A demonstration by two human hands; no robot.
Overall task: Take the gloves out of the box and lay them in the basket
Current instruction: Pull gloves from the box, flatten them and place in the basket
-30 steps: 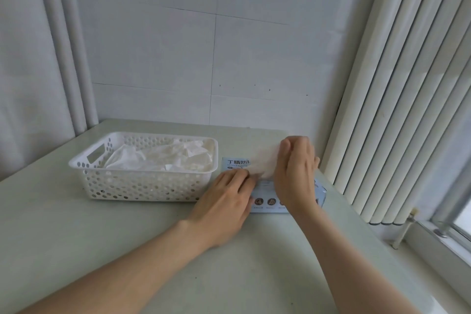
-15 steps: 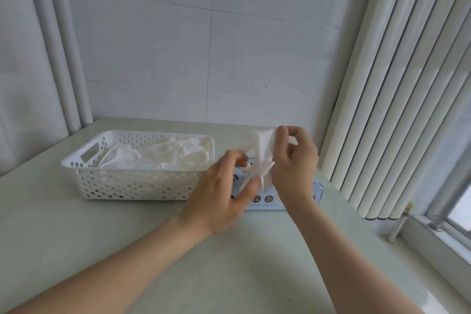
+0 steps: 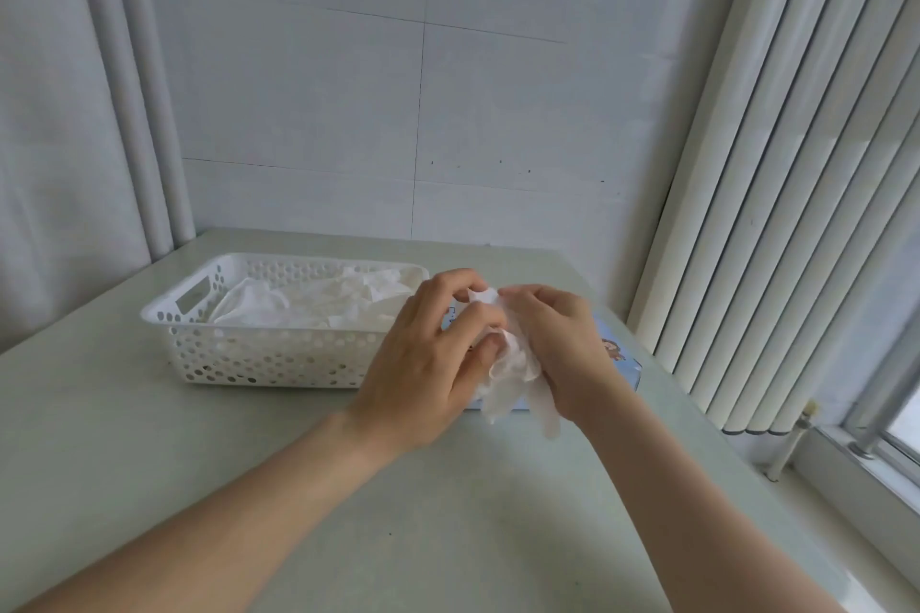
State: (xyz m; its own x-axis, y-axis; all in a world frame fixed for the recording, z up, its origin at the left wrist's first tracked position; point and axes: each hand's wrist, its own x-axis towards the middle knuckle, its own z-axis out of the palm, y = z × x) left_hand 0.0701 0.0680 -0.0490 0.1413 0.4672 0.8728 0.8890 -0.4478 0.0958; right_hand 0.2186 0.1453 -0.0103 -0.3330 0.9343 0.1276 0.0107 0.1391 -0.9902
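Surroundings: we see a pale table (image 3: 149, 463) set into a corner, with a tiled wall (image 3: 348, 115) behind it, vertical blinds (image 3: 796, 164) on the right and a window frame (image 3: 876, 443) low at the right edge.
Basket: the white perforated basket (image 3: 259, 358) stands on the table to the left of our hands, with a heap of white gloves (image 3: 308, 306) already lying in it.
Box: the blue glove box (image 3: 620, 363) lies flat just right of the basket; our hands and the glove cover most of it, so we make out only its right end and a strip of its near edge.
Glove in hand: one white glove (image 3: 513, 363) hangs crumpled between both hands, above the box, its fingers dangling toward the table.
Left hand: our left hand (image 3: 428, 363) is closed on the glove, pinching its upper part with thumb and fingertips.
Right hand: our right hand (image 3: 562, 343) is also closed on the glove, fingers curled round its right side.
Change: a second ago the left hand lay flat on the box while the right pulled at the opening; since then both hands have lifted and bunched the glove together, clear of the box.
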